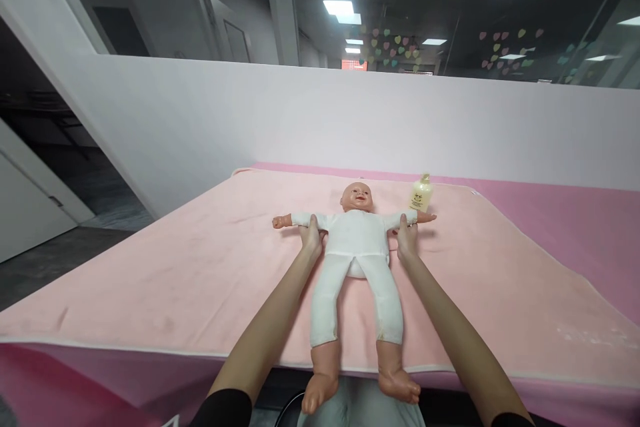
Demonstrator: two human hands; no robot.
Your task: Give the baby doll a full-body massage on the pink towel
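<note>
On its back lies a baby doll (357, 233) with a white cloth body, its head at the far end and its bare feet reaching past the table's near edge. Both doll arms are spread out sideways. My left hand (311, 235) is closed around the doll's upper arm on the left, thumb on top. Around the doll's other arm, my right hand (407, 237) grips in the same way. The fingers under the arms are mostly hidden. Just behind the doll's arm on the right stands a pale yellow pump bottle (421, 193).
A peach towel (200, 247) with slight creases covers the table, over a pink cover (575, 227). A white low wall (350, 120) with glass above it runs along the back. A white door (35, 200) is at the left.
</note>
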